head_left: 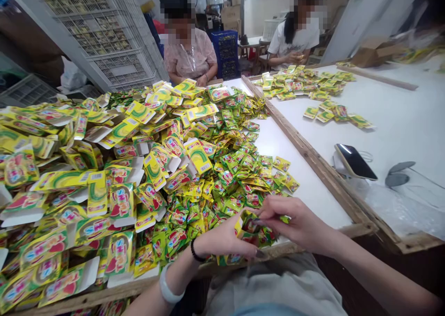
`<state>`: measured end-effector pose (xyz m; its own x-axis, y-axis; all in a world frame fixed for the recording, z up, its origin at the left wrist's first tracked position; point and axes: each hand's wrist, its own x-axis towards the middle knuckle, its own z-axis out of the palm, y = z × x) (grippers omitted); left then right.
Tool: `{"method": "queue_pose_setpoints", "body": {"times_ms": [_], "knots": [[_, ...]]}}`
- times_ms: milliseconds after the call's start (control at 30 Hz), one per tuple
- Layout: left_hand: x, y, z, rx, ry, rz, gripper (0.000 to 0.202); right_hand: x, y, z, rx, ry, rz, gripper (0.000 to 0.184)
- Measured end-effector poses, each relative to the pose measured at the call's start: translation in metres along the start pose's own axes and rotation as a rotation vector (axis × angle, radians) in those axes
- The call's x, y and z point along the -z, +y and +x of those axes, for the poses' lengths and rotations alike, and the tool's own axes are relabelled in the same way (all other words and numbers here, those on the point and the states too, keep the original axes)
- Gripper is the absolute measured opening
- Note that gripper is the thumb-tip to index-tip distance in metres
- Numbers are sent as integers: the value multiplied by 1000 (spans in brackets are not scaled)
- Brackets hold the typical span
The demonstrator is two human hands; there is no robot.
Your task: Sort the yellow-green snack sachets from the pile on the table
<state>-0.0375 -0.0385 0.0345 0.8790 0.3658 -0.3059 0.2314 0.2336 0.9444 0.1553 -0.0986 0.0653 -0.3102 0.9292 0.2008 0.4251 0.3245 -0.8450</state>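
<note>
Near the table's front edge, my left hand is wrapped round a small yellow-and-green printed box, partly hidden by the fingers. My right hand meets it from the right, its fingers pinched over small green-and-red sachets at the box. Which sachet the right fingertips grip is hard to make out. Just beyond both hands spreads a pile of green-and-yellow sachets. To the left lies a big heap of printed cardboard boxes, many with white end flaps standing open.
A wooden strip divides the white tabletop. Right of it are a phone, sunglasses and clear plastic. Across the table sit two people, with more packets nearby. White crates stand stacked at left.
</note>
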Motion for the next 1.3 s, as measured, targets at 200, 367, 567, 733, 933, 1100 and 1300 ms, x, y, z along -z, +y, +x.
{"method": "queue_pose_setpoints", "body": {"times_ms": [200, 367, 567, 733, 933, 1100, 1300], "knots": [[-8, 0, 3, -103, -19, 8, 75, -21, 0, -12, 16, -202, 38, 21], [17, 5, -8, -170, 454, 621, 66, 34, 19, -12, -85, 259, -194, 19], [81, -26, -21, 273, 1159, 1576, 46, 116, 84, -3, -307, 599, -1072, 50], [90, -40, -31, 252, 1095, 1588, 46, 66, 123, -21, -328, 258, -1024, 49], [80, -20, -54, 126, 1157, 1063, 46, 42, 135, -46, -402, 384, -816, 26], [64, -13, -43, -91, 1048, 526, 49, 44, 108, -22, -410, 639, 23, 26], [54, -8, -19, -270, 1117, 837, 36, 23, 72, 3, -388, 502, 467, 27]]}}
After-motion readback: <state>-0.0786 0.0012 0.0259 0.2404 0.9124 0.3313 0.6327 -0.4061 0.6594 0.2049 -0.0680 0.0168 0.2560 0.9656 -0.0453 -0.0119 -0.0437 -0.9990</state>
